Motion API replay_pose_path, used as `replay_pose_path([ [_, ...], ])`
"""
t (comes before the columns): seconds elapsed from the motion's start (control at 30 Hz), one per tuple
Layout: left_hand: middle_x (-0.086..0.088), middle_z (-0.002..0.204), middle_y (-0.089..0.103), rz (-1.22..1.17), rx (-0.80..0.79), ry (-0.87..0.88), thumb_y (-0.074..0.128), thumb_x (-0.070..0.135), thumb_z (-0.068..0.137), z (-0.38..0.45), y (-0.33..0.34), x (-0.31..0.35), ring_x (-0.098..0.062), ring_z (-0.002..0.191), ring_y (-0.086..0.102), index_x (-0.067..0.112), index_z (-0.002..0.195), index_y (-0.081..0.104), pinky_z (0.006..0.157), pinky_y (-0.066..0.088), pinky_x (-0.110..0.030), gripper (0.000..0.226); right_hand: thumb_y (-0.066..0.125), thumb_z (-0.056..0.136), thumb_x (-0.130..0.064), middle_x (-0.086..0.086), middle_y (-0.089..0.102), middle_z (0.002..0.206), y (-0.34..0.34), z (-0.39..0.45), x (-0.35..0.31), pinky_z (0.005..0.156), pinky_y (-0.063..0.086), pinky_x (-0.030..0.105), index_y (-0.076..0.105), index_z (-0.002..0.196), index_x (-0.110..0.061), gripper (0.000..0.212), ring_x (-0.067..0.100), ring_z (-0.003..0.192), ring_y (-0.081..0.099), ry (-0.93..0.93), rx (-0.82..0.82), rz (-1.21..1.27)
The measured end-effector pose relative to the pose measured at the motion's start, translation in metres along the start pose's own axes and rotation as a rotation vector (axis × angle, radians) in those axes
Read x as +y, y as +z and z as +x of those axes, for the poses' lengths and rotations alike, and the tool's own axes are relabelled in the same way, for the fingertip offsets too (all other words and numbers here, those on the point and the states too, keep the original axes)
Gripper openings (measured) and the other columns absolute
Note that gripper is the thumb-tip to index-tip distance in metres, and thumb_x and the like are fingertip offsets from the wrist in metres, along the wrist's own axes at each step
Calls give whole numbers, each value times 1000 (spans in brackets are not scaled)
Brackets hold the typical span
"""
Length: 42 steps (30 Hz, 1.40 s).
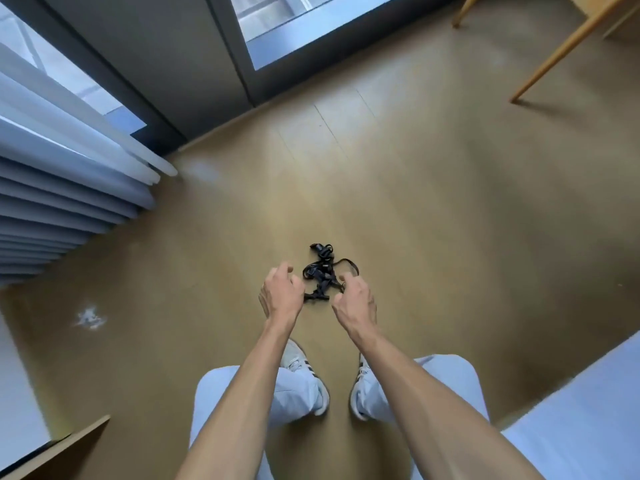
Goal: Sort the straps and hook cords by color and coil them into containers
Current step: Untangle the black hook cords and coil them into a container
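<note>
A tangle of black straps (322, 275) with buckles lies on the wooden floor just ahead of my feet. Both arms reach forward and down toward it. My left hand (280, 292) hovers at the pile's left edge with its fingers loosely curled and apart, and nothing shows in it. My right hand (355, 296) is at the pile's right edge with its fingers bent, and it covers part of a strap loop. I cannot tell whether it touches that loop. No other coloured straps and no containers are in view.
A dark wall and a floor-level window (294, 32) stand ahead, with pale curtain folds (69, 174) at left. Wooden furniture legs (561, 50) are at the upper right. A wooden board edge (69, 445) is at lower left, a white surface (588, 410) at lower right, and a white scuff (88, 318) marks the floor.
</note>
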<state>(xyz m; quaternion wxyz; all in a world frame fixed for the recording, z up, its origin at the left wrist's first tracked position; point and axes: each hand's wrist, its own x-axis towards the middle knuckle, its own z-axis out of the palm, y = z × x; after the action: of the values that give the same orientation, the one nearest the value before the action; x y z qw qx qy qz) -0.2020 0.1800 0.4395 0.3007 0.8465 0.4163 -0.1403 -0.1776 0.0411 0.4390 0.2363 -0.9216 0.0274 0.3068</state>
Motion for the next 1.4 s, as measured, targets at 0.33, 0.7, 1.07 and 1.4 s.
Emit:
replay_pose_path([
  [0.33, -13, 117, 66, 70, -232, -291, 54, 21, 87, 159, 255, -135, -33, 108, 60, 18, 106, 65, 87, 44, -32, 23, 48, 86, -6, 11, 58, 110, 217, 178, 132, 78, 43, 35, 57, 111, -10, 27, 32, 103, 56, 82, -82, -135],
  [0.7, -20, 129, 39, -62, 99, -588, 61, 11, 90, 204, 360, -200, -42, 98, 60, 11, 110, 55, 81, 42, -39, 21, 49, 84, -4, 11, 52, 112, 312, 234, 210, 92, 45, 42, 52, 114, -11, 31, 26, 102, 51, 190, 29, -114],
  [1.07, -17, 113, 68, -414, 175, -773, 61, 24, 90, 207, 340, -210, -38, 109, 60, 3, 111, 63, 96, 47, -41, 30, 46, 88, -4, 9, 63, 113, 303, 240, 157, 85, 48, 35, 59, 118, -12, 34, 28, 101, 58, -42, -77, 38],
  [1.4, -16, 98, 69, -706, 2, -643, 75, -1, 79, 211, 338, -185, -24, 86, 66, -1, 107, 68, 89, 57, -34, 28, 49, 88, -11, 12, 69, 112, 314, 240, 140, 88, 51, 35, 65, 116, -14, 32, 32, 104, 63, 76, -112, 156],
])
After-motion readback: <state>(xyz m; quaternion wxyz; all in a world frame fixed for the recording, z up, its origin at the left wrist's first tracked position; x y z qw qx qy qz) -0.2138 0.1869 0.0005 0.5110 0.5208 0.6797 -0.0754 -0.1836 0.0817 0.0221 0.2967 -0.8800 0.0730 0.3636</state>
